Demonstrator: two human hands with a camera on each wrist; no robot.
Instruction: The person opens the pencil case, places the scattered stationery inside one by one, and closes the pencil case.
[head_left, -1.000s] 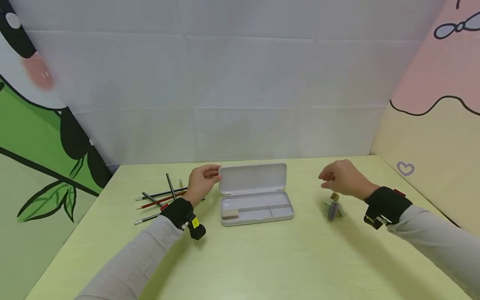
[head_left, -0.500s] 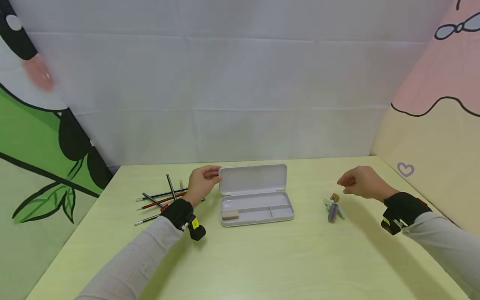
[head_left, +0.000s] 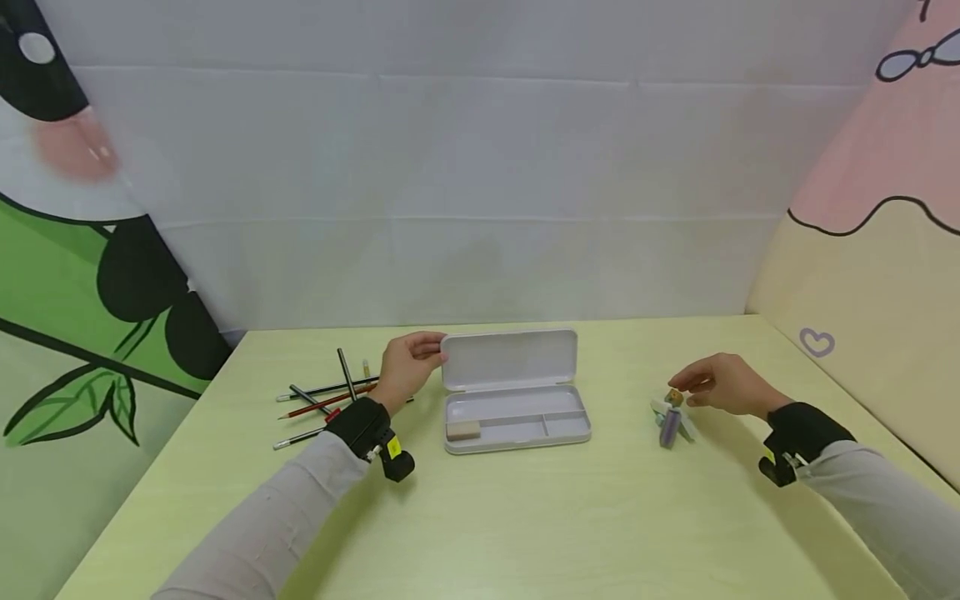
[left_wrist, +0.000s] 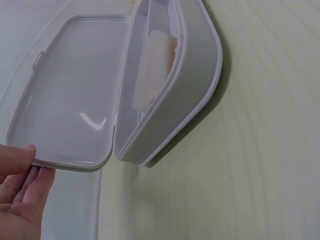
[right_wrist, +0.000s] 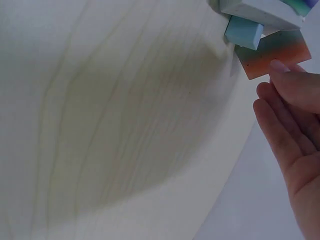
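Note:
My left hand [head_left: 405, 368] pinches the left edge of the raised lid [left_wrist: 75, 95] of a pale grey pencil case [head_left: 495, 444], thumb on the inner face and fingers behind. A beige block eraser [head_left: 462, 430] lies in the front left of the case. On the right, my right hand [head_left: 727, 385] reaches over a small heap of erasers. Its thumb and a finger pinch the corner of an orange and green eraser [right_wrist: 272, 56] at the top of the heap. Beside that one lie a light blue eraser [right_wrist: 243, 33], a white eraser [right_wrist: 260, 12] and a purple eraser [head_left: 669, 429].
Several pencils lie crossed in a loose pile left of the case, among them a red pencil [head_left: 315, 406] and a black pencil [head_left: 346, 372]. My left forearm passes close in front of them. A white cloth wall [head_left: 480, 250] stands behind the table [head_left: 510, 533].
The right hand first moved right, away from above the heap, then came down and in to the orange and green eraser. The left hand keeps its hold on the lid.

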